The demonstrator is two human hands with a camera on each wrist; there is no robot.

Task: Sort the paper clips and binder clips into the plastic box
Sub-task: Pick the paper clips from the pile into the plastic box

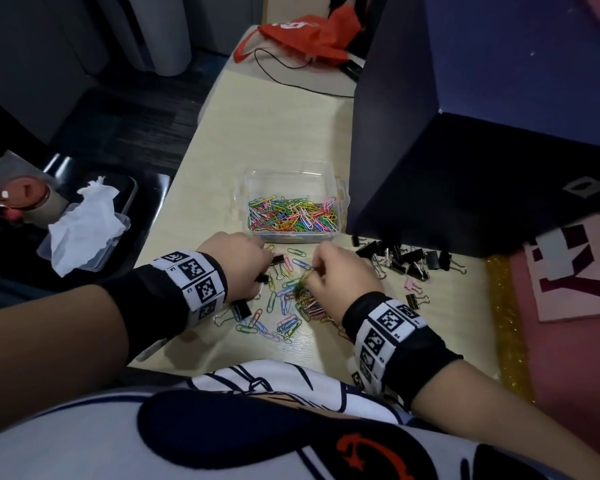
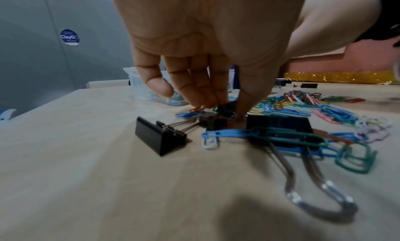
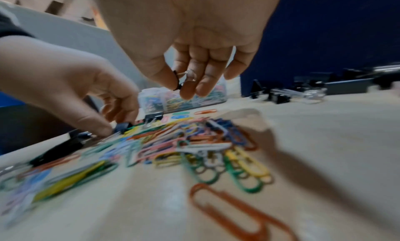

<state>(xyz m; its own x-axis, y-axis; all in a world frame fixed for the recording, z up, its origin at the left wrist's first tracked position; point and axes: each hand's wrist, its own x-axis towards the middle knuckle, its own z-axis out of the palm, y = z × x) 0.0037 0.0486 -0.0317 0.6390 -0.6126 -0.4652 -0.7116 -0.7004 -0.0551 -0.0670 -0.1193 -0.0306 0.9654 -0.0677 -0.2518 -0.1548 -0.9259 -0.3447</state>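
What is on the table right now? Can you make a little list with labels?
box: clear plastic box holding coloured paper clips only
loose paper clips: colourful pile near the table's front edge
black binder clips: a group beside a dark blue box, a few among the pile
left hand: pinches a small black binder clip on the table
right hand: pinches something small above the pile; too blurred to name

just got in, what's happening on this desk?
A person is sorting clips. The plastic box already holds many coloured paper clips. More paper clips and a few black binder clips lie mixed on the desk in front of it. The left hand pinches a black binder clip out of that mix; the right hand holds a small binder clip above the pile. A group of binder clips sits off to the right.
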